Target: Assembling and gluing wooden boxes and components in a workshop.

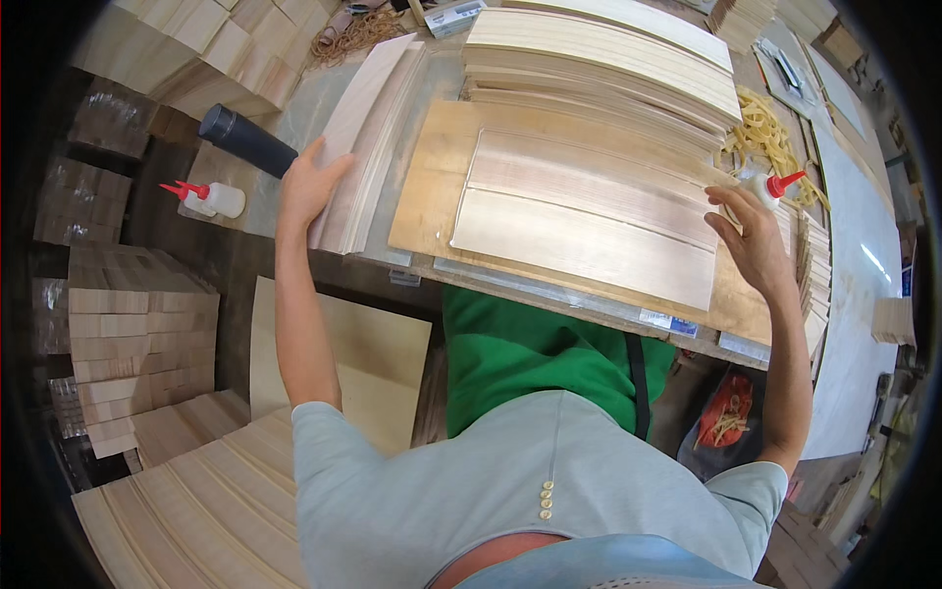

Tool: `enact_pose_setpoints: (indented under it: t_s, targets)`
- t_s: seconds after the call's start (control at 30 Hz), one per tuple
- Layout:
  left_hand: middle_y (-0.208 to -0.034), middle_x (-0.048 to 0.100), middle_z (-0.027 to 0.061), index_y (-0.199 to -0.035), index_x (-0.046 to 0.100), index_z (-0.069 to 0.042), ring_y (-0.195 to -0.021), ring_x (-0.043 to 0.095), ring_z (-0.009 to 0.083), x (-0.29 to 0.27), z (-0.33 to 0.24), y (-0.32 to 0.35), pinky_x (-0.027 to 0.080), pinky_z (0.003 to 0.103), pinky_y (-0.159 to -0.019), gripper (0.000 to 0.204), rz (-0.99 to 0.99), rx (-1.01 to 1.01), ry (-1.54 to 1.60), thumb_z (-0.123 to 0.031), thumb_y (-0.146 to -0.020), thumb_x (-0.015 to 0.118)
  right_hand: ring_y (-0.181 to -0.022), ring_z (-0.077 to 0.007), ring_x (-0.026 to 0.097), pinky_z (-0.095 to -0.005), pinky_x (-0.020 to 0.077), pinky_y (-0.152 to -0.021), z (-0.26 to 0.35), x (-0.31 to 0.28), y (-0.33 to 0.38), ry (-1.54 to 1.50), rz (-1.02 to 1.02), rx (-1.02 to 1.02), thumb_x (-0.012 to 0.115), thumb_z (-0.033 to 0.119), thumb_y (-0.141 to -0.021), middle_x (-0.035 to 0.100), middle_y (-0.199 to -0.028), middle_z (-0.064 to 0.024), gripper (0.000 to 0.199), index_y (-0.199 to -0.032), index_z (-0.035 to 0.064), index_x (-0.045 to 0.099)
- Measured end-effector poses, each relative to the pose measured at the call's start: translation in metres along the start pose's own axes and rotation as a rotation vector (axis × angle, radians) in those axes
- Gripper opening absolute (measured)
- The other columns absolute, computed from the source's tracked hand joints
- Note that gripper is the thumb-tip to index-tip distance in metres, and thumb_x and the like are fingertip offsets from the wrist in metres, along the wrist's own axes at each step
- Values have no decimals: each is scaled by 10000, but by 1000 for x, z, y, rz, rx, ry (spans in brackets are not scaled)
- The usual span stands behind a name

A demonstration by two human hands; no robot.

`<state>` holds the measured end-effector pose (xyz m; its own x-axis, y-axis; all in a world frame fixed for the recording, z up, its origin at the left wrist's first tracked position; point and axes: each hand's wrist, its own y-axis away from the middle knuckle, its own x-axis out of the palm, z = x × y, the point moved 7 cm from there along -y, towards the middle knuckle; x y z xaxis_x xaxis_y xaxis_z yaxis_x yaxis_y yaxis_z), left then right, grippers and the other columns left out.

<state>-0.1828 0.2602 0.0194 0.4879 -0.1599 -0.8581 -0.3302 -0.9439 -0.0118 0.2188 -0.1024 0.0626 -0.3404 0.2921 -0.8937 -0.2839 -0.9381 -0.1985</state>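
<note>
My left hand (312, 187) lies over the left edge of a stack of thin wooden boards (365, 147), thumb and index finger spread. A dark cylinder (247, 140) ends right beside its fingers. My right hand (748, 231) hovers over the right end of the work board, thumb and index apart with nothing between them. Just behind its fingers is a white glue bottle (763, 187) with a red nozzle, partly hidden. Between my hands, pale wooden panels (589, 211) lie edge to edge on a plywood board (424, 201). A thin whitish line runs along their left edge.
A tall stack of boards (599, 59) stands behind the panels. Yellowish strips (767, 133) are heaped at the back right. Other red-tipped glue bottles (224, 200) stand at the left. Wood piles (142, 344) fill the left side; a pale sheet (339, 358) leans below the table.
</note>
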Motion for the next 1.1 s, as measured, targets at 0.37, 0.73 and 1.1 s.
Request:
enact_pose_setpoints:
  t_s: [0.37,0.73,1.1]
  targets:
    - [-1337,501,142,-1285,520,-28,-1255,462,270,25,-118,129,348,358,-1051,619,568,483,275,-179,-712,695,-1138,-309,517,-382,466,-901,51,5,34,-193,-322,-149,724,25,-737,555,-1227,-140,542,-1249,63,550]
    - [-1135,642,130,-1170,596,-9,-1046,596,211,78,-196,91,437,313,-929,331,756,710,-85,-14,-839,591,-735,-262,649,-352,508,-665,-46,-1,66,-143,-251,147,670,107,-830,659,-837,-142,204,-1012,24,631]
    - [-931,661,168,-1069,637,12,-839,631,238,101,-190,81,474,307,-787,201,350,739,34,-36,-889,562,-818,-132,621,-296,495,-747,-86,32,72,-264,-160,341,615,150,-905,659,-867,-80,219,-1097,44,623]
